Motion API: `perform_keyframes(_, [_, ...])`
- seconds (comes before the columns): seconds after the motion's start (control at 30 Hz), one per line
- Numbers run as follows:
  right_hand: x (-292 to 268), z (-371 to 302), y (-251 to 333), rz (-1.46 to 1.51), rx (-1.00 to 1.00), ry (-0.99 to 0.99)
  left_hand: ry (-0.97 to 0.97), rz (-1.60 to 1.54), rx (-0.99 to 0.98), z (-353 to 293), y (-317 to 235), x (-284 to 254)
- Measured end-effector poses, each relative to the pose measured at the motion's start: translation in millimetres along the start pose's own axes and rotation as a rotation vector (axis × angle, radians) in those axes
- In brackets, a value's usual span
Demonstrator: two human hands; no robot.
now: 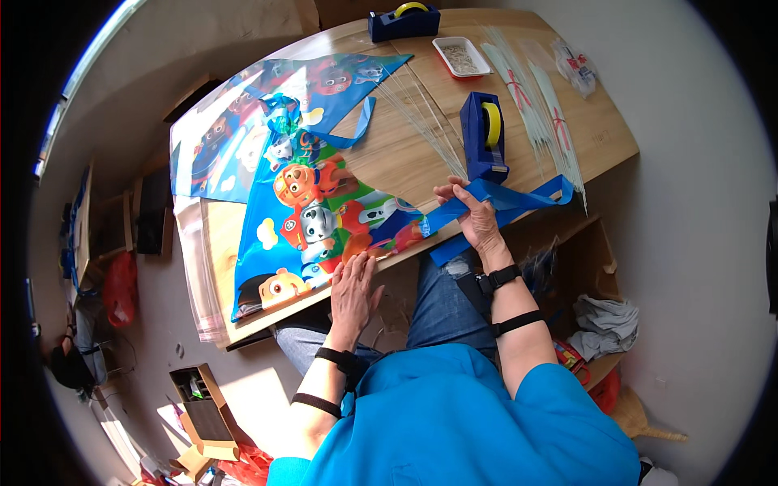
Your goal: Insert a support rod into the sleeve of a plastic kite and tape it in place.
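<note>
A blue kite (312, 219) printed with cartoon puppies lies on the table, its near edge along the table's front. My left hand (354, 290) rests flat on that edge, fingers spread and holding nothing. Blue ribbon (519, 197) trails right from the kite's right tip, looped and partly hanging off the table. My right hand (478, 217) has its bent fingers on this ribbon and seems to pinch it; the fingertips are partly hidden. Just beyond stands a blue tape dispenser (478, 146) with a yellow core.
A second printed blue kite (215, 154) lies under the first, far left. Thin clear rods (425, 121) spread across the middle. Farther off are another tape dispenser (403, 26), a white tray (462, 58) of small pieces, bundles of pale sticks (519, 93) and a plastic bag (575, 69).
</note>
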State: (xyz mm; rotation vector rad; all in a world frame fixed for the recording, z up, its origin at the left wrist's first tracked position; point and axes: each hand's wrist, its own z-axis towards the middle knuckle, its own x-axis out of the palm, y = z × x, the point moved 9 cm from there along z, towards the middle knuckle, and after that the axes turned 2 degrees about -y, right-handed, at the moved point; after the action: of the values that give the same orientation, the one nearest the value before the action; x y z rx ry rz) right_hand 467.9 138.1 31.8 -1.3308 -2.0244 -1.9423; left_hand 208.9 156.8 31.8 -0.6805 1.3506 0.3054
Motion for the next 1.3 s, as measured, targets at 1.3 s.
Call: perform_keyframes(1.3, [69, -19, -81, -1.043, -0.201, 0.092, -0.390, -1.054, -0.591, 39, 103, 26])
